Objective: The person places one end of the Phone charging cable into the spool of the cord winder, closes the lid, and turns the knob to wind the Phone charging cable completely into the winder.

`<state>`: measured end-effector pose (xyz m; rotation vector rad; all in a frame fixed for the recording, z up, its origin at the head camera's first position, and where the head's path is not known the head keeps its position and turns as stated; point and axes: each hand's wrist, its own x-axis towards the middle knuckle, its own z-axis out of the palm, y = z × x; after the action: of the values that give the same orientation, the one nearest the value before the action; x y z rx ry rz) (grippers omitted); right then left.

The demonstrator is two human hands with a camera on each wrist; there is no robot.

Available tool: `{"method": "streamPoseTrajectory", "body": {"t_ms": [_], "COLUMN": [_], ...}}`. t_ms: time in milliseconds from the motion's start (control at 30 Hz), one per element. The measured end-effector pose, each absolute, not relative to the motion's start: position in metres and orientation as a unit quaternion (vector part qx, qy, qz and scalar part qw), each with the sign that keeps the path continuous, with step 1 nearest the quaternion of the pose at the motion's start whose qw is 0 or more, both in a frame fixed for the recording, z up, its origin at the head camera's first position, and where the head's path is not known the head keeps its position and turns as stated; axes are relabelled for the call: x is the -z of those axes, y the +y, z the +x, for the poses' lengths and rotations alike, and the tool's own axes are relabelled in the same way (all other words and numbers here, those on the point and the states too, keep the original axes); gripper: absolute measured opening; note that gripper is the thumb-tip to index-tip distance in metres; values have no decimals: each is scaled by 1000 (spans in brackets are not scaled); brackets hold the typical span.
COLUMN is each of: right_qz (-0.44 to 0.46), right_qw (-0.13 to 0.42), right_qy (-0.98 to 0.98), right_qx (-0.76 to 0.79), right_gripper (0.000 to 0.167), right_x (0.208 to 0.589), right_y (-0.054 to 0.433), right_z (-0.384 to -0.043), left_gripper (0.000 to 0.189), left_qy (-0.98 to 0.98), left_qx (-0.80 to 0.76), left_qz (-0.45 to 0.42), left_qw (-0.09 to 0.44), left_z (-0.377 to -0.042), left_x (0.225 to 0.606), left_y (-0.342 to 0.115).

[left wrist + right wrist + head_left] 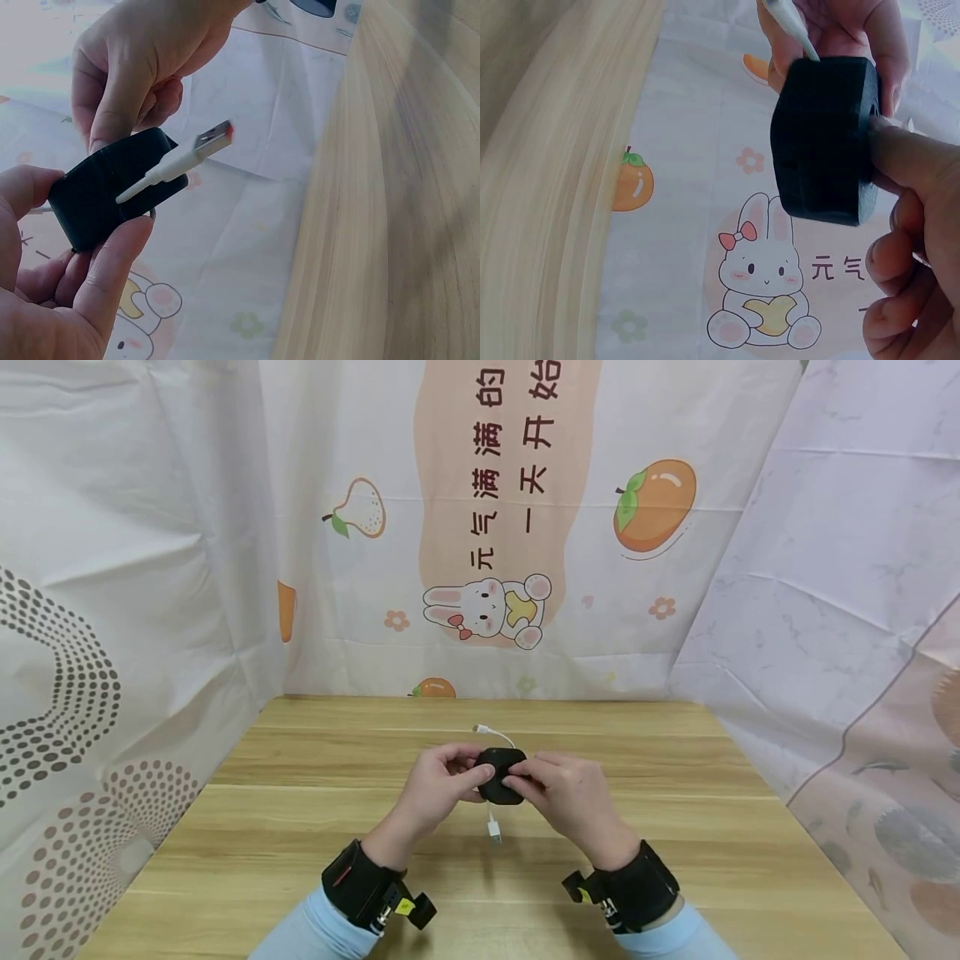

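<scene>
A small black cable winder (500,791) with rounded corners is held up over the table between both hands. My left hand (433,787) grips its left side, with the thumb across the near face. My right hand (573,789) has thumb and forefinger at the middle of that face; in the right wrist view the thumb tip meets a recess in the winder (821,142). From its bottom side hangs a white cable with a USB plug (187,156). The cable's other connector (482,728) sticks out past the top side.
Beneath the hands is a wood-grain table (337,760). A printed cloth (360,577) with a rabbit and fruit hangs behind its far edge, and more cloths flank the left and right sides. Each wrist wears a black strap (358,885) with a small camera.
</scene>
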<state>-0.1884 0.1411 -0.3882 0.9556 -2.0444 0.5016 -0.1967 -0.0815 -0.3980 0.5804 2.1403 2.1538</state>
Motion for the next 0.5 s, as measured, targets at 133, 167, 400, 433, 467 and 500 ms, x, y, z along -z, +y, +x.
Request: {"method": "streamPoseTrajectory", "body": {"t_ms": [133, 167, 400, 433, 467, 500], "right_qz": [370, 367, 335, 330, 324, 319], "right_qw": [406, 408, 400, 395, 389, 382], "right_qy": [-807, -807, -822, -825, -829, -832], "right_qx": [-215, -219, -230, -234, -238, -244], "right_gripper": [14, 15, 19, 20, 20, 21], "right_x": [390, 390, 394, 394, 395, 395], "right_y": [138, 137, 132, 132, 131, 131], "right_z": [-188, -188, -186, -186, -186, -185], "left_gripper": [34, 34, 34, 34, 33, 32], "left_qy": [693, 694, 693, 692, 693, 694], "left_qx": [-698, -699, -699, -699, -698, -697], "left_qz": [177, 174, 178, 179, 179, 178], "left_qw": [16, 14, -12, -16, -20, -24], "left_z": [-197, -197, -195, -195, -195, -196], "left_x": [399, 399, 400, 400, 400, 400], "left_y": [-81, -81, -78, -77, -77, -77]}}
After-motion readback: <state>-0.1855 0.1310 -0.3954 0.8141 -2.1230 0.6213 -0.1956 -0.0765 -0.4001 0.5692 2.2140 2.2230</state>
